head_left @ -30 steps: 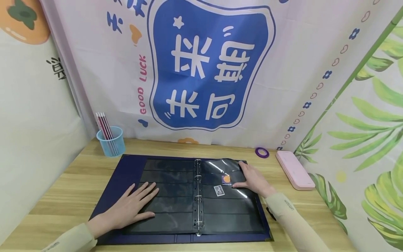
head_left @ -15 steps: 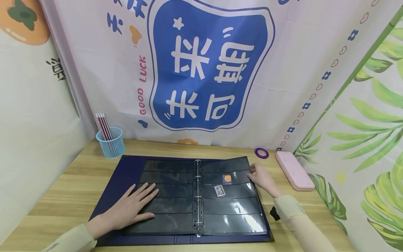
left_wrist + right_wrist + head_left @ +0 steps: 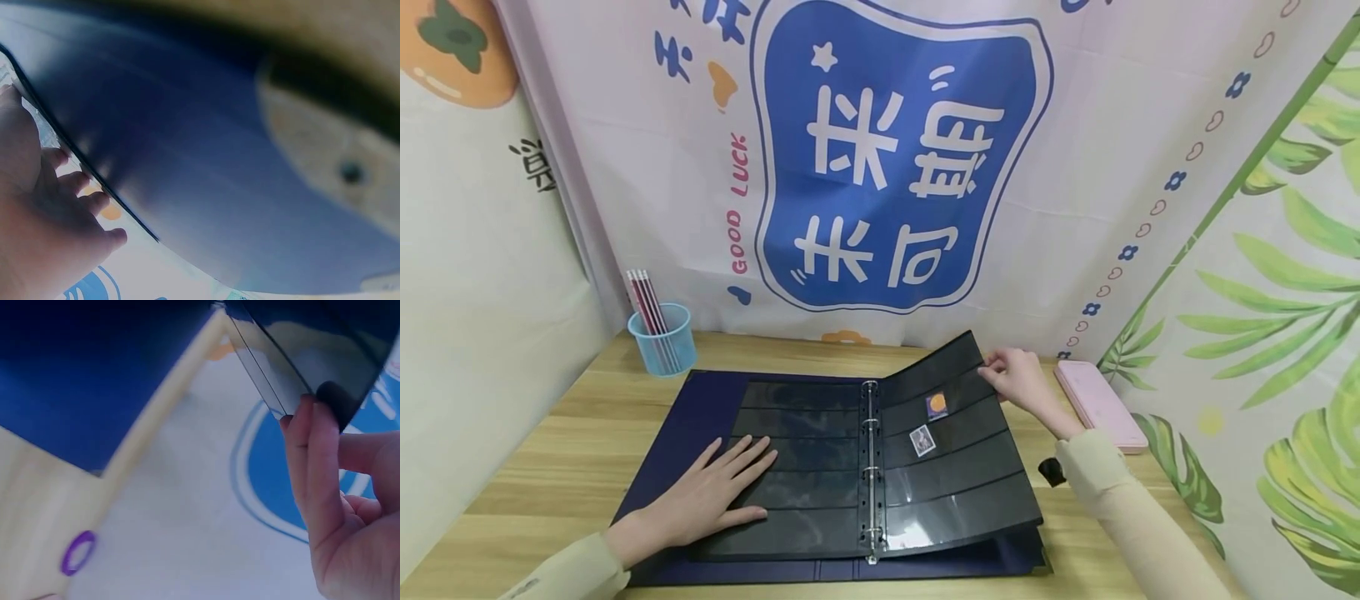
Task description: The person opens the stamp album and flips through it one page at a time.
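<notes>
A dark blue ring binder [image 3: 658,467] lies spread on the table with black pocket pages on both sides of its metal rings [image 3: 871,450]. My right hand [image 3: 1022,379] pinches the outer edge of the right-hand page [image 3: 955,467], which is lifted and curved off the cover; the right wrist view shows thumb and fingers on that edge [image 3: 350,356]. Two small stamps sit on this page: an orange and purple one [image 3: 937,406] and a grey and white one [image 3: 922,441]. My left hand [image 3: 707,492] rests flat, fingers spread, on the left-hand page [image 3: 805,467].
A light blue cup [image 3: 664,342] with several pencils stands at the back left. Behind the binder lies a purple tape ring [image 3: 79,552]. A pink case [image 3: 1101,406] is at the right, beyond my right wrist. A printed cloth [image 3: 700,208] hangs behind the table.
My right hand has gone from lying on the right-hand page to gripping its outer edge, and has raised it. The stamps rise with the page. My left hand has stayed put.
</notes>
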Tool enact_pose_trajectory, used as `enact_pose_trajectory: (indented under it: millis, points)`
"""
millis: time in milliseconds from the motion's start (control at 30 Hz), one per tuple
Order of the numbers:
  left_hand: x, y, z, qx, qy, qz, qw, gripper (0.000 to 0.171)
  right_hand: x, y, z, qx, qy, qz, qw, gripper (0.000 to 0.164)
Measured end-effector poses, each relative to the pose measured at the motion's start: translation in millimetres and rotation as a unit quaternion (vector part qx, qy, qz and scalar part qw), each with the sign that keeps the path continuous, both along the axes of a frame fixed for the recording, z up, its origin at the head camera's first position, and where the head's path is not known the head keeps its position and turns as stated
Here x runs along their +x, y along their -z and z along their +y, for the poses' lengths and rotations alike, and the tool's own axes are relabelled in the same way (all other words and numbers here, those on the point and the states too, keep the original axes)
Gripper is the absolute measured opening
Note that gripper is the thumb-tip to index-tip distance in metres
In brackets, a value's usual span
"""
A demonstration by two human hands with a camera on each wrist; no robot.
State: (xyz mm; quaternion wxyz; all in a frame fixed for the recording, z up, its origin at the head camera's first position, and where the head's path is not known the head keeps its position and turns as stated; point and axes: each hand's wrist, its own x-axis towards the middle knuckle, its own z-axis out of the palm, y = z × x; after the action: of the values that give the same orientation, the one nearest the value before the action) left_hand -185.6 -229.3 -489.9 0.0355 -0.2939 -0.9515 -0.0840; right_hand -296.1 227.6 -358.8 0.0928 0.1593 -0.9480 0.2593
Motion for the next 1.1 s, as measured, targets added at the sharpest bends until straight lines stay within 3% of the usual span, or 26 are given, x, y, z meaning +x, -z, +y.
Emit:
enact_pose_trajectory:
  millis: [233,633,900,1000,1100]
  points:
    - [0.7,-0.6,-0.1,0.004,0.002,-0.002,1.0000,0.080,-2.2,-37.4,-20.7,-0.015,-0.001,-0.049,0.999,0.026]
    - [-1.0,-6.9,0.1,-0.008,0.018,-0.008,0.9998,0.079,-9.0,-80.8,-65.1,-0.021,-0.022,-0.085,0.996,0.031]
    - [-7.7,-26.2,11.0,-0.018,0.044,-0.002,0.9989,0.081,-12.2,-89.3,-90.3,-0.057,-0.017,-0.130,0.990,0.033]
    - [-10.3,-38.3,27.0,0.017,0.040,0.017,0.9989,0.075,-13.8,-89.1,-96.6,-0.068,-0.018,-0.133,0.989,0.032]
    - [-12.0,-58.0,51.3,0.072,0.025,0.032,0.9966,0.063,-14.6,-89.5,-102.1,-0.076,-0.021,-0.135,0.988,0.031]
